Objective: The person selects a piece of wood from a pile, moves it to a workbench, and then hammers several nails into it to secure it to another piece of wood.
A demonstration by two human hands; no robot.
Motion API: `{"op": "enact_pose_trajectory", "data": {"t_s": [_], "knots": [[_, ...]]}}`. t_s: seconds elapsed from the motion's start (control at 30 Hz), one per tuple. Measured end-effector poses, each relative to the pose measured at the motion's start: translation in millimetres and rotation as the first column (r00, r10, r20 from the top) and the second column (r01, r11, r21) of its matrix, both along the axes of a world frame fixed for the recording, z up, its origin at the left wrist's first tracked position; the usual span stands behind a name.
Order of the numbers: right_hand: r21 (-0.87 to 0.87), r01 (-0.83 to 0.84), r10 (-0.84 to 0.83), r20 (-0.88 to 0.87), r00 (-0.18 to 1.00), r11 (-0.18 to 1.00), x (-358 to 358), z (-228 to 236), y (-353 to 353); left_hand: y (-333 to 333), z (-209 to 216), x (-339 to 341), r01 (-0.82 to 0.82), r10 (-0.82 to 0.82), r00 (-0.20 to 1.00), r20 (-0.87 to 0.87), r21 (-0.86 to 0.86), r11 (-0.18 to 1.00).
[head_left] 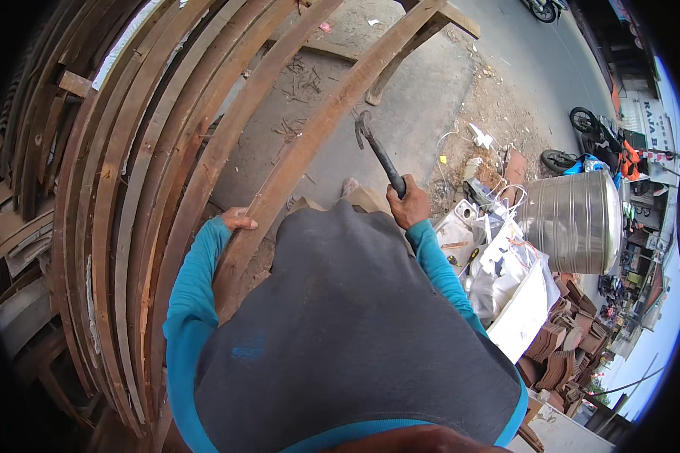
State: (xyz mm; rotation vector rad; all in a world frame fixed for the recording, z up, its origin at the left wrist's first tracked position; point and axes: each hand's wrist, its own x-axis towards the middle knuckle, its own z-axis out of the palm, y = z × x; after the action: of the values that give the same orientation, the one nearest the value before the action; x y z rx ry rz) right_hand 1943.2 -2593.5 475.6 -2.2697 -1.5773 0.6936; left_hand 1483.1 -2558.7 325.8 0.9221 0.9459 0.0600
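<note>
My left hand (239,220) is closed over the edge of a long brown wooden beam (321,124), which slants from beside my left forearm up to the far right. In my right hand (409,202) is a dark claw hammer (379,155), gripped by its handle. Its curved head points away from me, just right of the beam and apart from it. Small nails or splinters seem to stick out of the beam's surface. The palm side of each hand is hidden.
Several more beams (153,151) lie side by side on my left. A wooden support (408,57) stands under the beam's far end. To the right are white bags and scraps (499,272), a metal tank (570,220), stacked roof tiles (555,355) and a motorcycle (593,143). Bent nails litter the concrete floor (279,98).
</note>
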Motion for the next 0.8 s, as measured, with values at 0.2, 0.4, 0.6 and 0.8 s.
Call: {"op": "enact_pose_trajectory", "data": {"t_s": [0.2, 0.4, 0.6, 0.8], "knots": [[-0.101, -0.066, 0.069, 0.024, 0.997, 0.993, 8, -21, 23, -2, 15, -6, -0.234, 0.247, 0.966, 0.083, -0.135, 0.963], [-0.107, -0.229, 0.239, 0.095, 0.966, 0.968, 7, -14, 41, -32, 38, -10, -0.037, 0.240, 0.860, -0.450, 0.414, 0.910], [0.210, -0.587, 0.560, 0.175, 0.810, 0.782, 9, -7, 72, -55, 66, 23, -0.022, 0.404, 0.698, -0.591, 0.545, 0.838], [0.046, -0.473, 0.438, 0.307, 0.845, 0.880, 19, -26, 118, -51, 78, 34, 0.051, 0.388, 0.605, -0.695, 0.521, 0.852]]}}
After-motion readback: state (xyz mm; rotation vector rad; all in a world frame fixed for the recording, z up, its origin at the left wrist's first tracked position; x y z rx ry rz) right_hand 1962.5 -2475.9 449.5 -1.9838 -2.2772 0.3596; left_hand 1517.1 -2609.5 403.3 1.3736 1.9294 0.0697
